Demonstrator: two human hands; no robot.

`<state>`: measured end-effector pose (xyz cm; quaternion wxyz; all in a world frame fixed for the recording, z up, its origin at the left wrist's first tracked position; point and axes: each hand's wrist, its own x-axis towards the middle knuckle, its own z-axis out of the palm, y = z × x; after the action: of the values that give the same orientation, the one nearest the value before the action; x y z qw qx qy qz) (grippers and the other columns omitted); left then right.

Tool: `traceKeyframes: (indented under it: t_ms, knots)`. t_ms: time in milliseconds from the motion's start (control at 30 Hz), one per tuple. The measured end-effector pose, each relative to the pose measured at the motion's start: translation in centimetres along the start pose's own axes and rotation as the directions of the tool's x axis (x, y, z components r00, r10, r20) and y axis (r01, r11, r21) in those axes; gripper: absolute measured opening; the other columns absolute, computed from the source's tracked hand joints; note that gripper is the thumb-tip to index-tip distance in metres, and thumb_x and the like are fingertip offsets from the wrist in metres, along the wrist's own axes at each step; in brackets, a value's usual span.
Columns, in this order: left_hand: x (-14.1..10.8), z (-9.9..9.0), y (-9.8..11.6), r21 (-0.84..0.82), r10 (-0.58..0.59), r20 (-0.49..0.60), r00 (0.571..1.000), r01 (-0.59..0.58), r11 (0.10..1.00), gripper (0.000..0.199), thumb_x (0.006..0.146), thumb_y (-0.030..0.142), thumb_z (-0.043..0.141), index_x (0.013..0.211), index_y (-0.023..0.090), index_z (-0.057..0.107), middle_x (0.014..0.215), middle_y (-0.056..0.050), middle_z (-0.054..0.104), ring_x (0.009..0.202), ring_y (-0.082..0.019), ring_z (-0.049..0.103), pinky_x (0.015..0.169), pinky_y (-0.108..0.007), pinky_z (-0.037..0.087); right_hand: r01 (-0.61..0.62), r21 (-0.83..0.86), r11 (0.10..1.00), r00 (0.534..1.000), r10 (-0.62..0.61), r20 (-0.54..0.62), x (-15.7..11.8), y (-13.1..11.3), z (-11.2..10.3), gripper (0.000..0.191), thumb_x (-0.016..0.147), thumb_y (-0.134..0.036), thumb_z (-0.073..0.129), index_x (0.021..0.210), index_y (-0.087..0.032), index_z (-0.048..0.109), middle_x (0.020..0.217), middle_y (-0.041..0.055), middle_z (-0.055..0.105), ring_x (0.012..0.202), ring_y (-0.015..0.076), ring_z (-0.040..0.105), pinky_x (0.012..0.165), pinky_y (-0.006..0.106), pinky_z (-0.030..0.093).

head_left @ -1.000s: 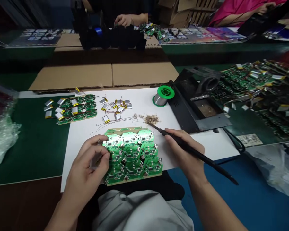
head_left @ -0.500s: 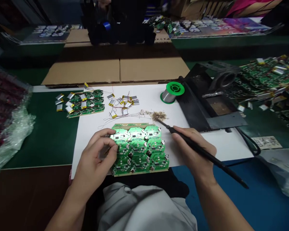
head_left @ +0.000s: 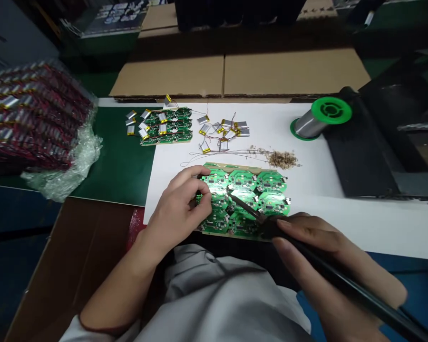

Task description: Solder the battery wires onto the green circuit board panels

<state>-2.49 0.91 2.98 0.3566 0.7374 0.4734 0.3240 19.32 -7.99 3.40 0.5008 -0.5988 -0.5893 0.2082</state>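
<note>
A panel of joined green circuit boards (head_left: 242, 221) lies in front of me on white paper. My left hand (head_left: 185, 204) is at its left edge, with one finger on the upper left corner. Thumb and finger are pinched together over the left boards; whatever is between them is too small or hidden to name. My right hand (head_left: 328, 251) grips a black soldering iron (head_left: 248, 207) like a pen. The iron's tip reaches the panel near its upper left boards, close to my left fingertips; actual contact I cannot tell.
Behind the panel lie thin wires, brown crumbs (head_left: 283, 159) and loose battery cells (head_left: 230, 134). Another panel with batteries (head_left: 174, 126) sits back left. A green solder spool (head_left: 308, 124) and black metal stand (head_left: 356, 166) are right. Wrapped batteries (head_left: 32, 114) are piled left; cardboard (head_left: 292, 73) lies beyond.
The soldering iron has moved from the brown crumbs, left and toward me, onto the panel area. My left hand keeps its pinch at the panel's left edge. The camera view has shifted.
</note>
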Motion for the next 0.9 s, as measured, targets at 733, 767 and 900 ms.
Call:
traceKeyframes:
  t_ms: [733, 767, 900]
  knots:
    - [0.8, -1.3, 0.3, 0.018, 0.044, 0.122, 0.992, -0.046, 0.999, 0.018, 0.087, 0.002, 0.060, 0.080, 0.018, 0.062, 0.134, -0.011, 0.065, 0.125, -0.026, 0.064, 0.067, -0.025, 0.050, 0.088, -0.034, 0.996, 0.984, -0.081, 0.160, 0.3, 0.2, -0.1, 0.033, 0.089, -0.010, 0.077, 0.114, -0.032, 0.076, 0.100, -0.0029, 0.080, 0.090, 0.0185, 0.077, 0.083, 0.030, 0.064]
    - [0.9, -1.3, 0.3, 0.019, 0.051, 0.124, 0.991, -0.053, 0.998, 0.018, 0.087, 0.001, 0.060, 0.080, 0.018, 0.062, 0.134, -0.011, 0.065, 0.125, -0.026, 0.064, 0.067, -0.024, 0.050, 0.099, -0.026, 0.995, 0.981, -0.093, 0.169, 0.4, 0.3, -0.1, 0.034, 0.089, -0.010, 0.077, 0.114, -0.032, 0.076, 0.100, -0.0028, 0.080, 0.089, 0.0185, 0.077, 0.081, 0.030, 0.065]
    - [0.9, -1.4, 0.4, 0.038, 0.066, 0.135, 0.989, -0.071, 0.997, 0.020, 0.088, 0.000, 0.059, 0.080, 0.018, 0.061, 0.134, -0.012, 0.064, 0.125, -0.025, 0.064, 0.067, -0.024, 0.049, 0.101, -0.005, 0.995, 0.981, -0.099, 0.169, 0.4, 0.1, 0.1, 0.037, 0.088, -0.007, 0.075, 0.115, -0.033, 0.076, 0.096, -0.0021, 0.079, 0.085, 0.0194, 0.077, 0.076, 0.032, 0.064]
